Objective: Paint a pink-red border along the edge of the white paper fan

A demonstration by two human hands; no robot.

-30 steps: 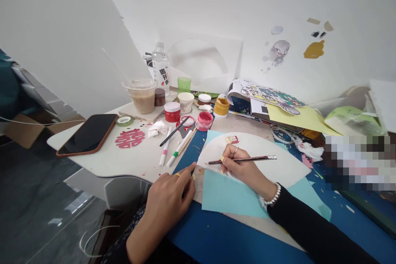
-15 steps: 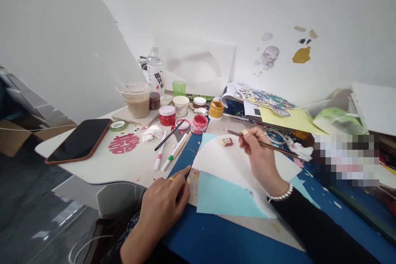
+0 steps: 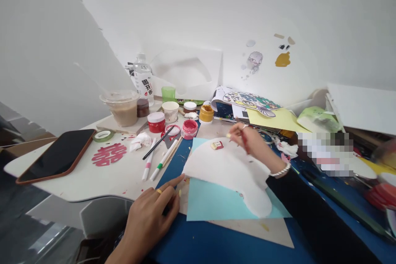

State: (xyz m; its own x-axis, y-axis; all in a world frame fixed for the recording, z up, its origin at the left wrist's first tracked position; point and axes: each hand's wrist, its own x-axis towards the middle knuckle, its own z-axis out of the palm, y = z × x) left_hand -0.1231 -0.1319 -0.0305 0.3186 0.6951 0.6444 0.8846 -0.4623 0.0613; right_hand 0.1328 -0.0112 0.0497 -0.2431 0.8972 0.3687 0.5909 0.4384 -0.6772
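My left hand point(image 3: 151, 210) rests at the near left of the white fan-shaped paper point(image 3: 222, 165). Its index finger stretches to the paper's left corner, the other fingers bend loosely, and nothing is held. That paper lies over a light-blue sheet point(image 3: 213, 204). Above its right half, my right hand point(image 3: 247, 138) is closed on a thin paintbrush point(image 3: 245, 140), blurred and mostly hidden by the fingers. A small red and cream patch point(image 3: 217, 145) shows on the paper near its top, left of my right hand.
Behind my left hand lie markers point(image 3: 163, 159), a black stick point(image 3: 157, 143) and a crumpled tissue point(image 3: 140, 142). Open pink point(image 3: 189, 129) and yellow point(image 3: 206, 113) paint jars stand farther back. A phone point(image 3: 58, 154), drink cup point(image 3: 123, 109) and water bottle point(image 3: 143, 78) are left.
My right hand has turned, swinging the brush from a long sideways slant to a steeper angle. The view has shifted slightly; my left hand keeps its place at the paper's corner.
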